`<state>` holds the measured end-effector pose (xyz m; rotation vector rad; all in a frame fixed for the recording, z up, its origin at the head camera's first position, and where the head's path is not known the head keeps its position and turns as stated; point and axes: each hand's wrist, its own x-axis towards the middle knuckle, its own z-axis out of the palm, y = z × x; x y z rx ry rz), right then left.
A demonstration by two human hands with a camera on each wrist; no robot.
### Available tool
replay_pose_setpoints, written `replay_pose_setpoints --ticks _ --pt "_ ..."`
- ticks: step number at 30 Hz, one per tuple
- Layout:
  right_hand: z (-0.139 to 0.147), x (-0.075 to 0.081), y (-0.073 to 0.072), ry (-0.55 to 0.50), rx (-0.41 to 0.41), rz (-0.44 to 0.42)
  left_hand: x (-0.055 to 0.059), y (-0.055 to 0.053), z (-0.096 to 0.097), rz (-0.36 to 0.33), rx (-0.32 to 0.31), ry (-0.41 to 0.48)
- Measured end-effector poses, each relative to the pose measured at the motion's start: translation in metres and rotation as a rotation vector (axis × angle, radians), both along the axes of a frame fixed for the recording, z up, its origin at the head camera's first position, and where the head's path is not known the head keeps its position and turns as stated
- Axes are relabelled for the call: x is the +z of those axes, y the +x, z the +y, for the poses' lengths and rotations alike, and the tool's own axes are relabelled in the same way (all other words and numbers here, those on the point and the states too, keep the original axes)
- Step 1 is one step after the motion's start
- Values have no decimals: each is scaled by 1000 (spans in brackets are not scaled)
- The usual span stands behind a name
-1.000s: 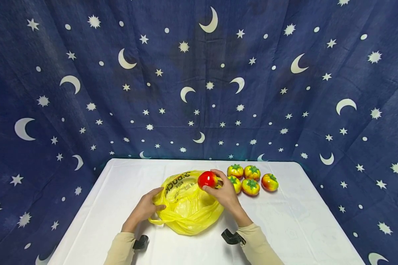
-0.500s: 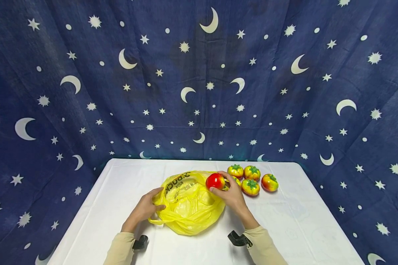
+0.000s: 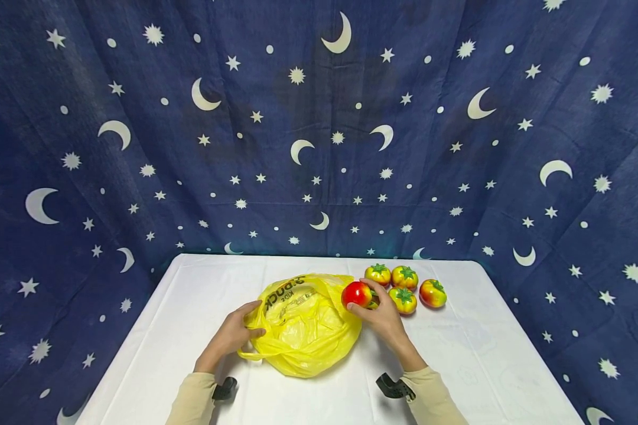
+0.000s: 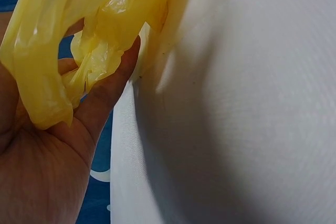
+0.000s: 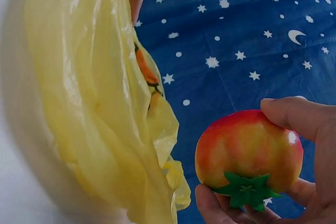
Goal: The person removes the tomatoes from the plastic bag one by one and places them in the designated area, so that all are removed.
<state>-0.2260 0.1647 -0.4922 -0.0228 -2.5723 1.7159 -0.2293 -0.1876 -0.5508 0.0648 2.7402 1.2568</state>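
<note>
My left hand (image 3: 231,333) holds the left rim of a yellow plastic bag (image 3: 298,354), whose mouth gapes upward. In the left wrist view the bag's plastic (image 4: 121,9) runs between thumb and fingers. A red and yellow toy tomato (image 3: 356,294) is pinched in my right hand (image 3: 381,314), just over the bag's right edge. The right wrist view shows the toy tomato's green leafy top (image 5: 248,190) facing that camera. Most of the bag's inside is hidden there; an orange patch (image 5: 146,67) shows at its mouth, its nature unclear.
Several more toy tomatoes (image 3: 402,300) sit in a group at the back right of the white table (image 3: 489,366). One toy tomato (image 3: 432,293) stands slightly apart, on the right. A dark blue curtain (image 3: 255,147) with moons and stars hangs behind.
My right hand has drawn to the right with the toy tomato, from above the bag's mouth to its right edge. The left hand and the bag have stayed nearly in place.
</note>
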Motion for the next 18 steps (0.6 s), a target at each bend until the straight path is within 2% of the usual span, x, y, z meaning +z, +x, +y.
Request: replay_pose_setpoints --ticks 18 --pt "21 -10 3 11 -30 -18 1 1 0 0 -2 -9"
